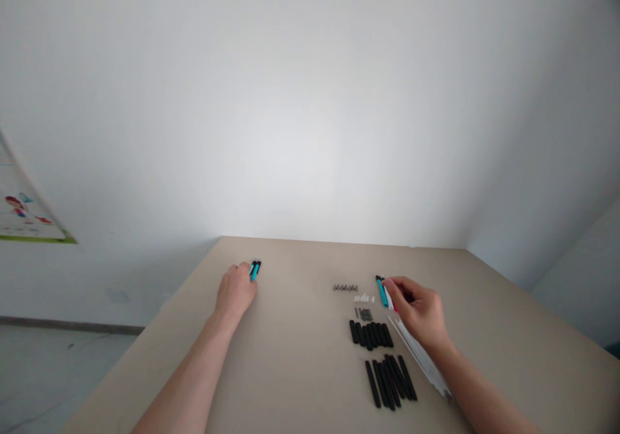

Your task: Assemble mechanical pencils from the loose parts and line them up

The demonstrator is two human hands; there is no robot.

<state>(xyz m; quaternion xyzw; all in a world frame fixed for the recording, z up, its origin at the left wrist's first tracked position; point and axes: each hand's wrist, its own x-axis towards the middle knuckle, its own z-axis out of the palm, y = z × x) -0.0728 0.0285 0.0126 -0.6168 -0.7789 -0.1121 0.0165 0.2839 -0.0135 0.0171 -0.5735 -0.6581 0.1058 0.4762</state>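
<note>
At the table's far left, my left hand [237,287] is closed, its curled fingers against a pair of slim teal pen parts with black ends [256,270]. On the right, my right hand [420,306] pinches with thumb and forefinger at a small group of pen parts. A teal, black-ended part [382,292] lies beside those fingertips, with a white piece and a bit of red partly covered by the hand. What exactly sits in the pinch is hidden. Long thin white refills [419,353] lie in a bundle below the right wrist, partly under the forearm.
On the beige table [290,356] are rows of small metallic tips [345,287], clear pieces [365,298], springs [364,314], short black tubes [371,334] and longer black tubes [390,382]. A white wall [310,130] stands behind. A poster [29,208] hangs at left.
</note>
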